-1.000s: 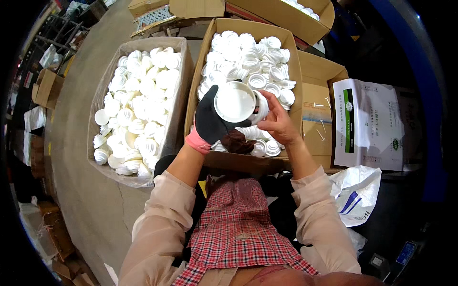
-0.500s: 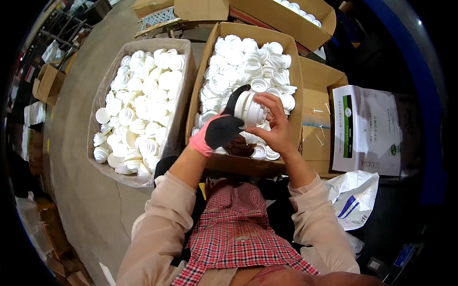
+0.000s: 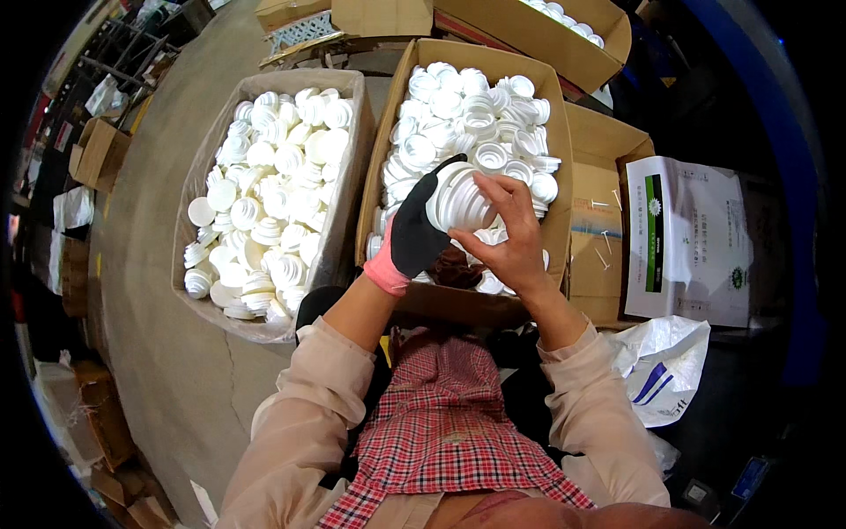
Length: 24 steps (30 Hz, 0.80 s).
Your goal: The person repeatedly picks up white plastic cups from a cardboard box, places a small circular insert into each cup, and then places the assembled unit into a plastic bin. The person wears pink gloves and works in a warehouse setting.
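White part (image 3: 458, 201) — in fingers (image 3: 511, 207) | carton (image 3: 559, 150): white parts (image 3: 445, 103) | lined box (image 3: 357, 163): off-white parts (image 3: 275, 203)

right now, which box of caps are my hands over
The middle cardboard box: the gloved left hand and bare right hand hold a white cap over its near end. The left box and far box have no hands above.

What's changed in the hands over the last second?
The white plastic workpiece has been turned: its open, dished face showed upward; now its ringed side does. The gloved left hand and bare right hand keep hold of it; nothing was visibly let go. The filled carton and brown item stayed put.
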Each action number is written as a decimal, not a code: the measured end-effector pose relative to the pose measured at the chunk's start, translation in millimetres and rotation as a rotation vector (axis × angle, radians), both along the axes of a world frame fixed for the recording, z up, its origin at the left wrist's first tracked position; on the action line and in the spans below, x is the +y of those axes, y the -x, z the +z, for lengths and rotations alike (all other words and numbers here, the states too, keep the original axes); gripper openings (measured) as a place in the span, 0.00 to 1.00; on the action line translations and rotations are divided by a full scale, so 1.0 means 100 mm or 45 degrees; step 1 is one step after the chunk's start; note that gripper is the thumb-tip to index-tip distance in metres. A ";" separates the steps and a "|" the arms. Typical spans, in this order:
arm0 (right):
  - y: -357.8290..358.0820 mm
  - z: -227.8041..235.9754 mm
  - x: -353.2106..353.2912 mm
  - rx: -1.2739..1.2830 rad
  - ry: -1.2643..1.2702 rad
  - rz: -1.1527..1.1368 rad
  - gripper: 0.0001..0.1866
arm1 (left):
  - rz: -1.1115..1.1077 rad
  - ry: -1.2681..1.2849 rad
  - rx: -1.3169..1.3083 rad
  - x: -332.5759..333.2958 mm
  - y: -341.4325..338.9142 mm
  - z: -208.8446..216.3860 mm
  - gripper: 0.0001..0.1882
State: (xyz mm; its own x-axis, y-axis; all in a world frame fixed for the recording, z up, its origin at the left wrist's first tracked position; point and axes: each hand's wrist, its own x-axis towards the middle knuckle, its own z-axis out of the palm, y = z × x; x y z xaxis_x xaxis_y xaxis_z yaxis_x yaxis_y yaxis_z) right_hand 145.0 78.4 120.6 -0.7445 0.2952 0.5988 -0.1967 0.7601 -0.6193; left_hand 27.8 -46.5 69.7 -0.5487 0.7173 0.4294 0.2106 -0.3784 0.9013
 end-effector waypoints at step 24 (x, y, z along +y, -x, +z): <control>-0.05 -0.06 0.01 -0.094 0.023 -0.009 0.37 | -0.068 0.056 -0.256 0.00 -0.10 0.27 0.31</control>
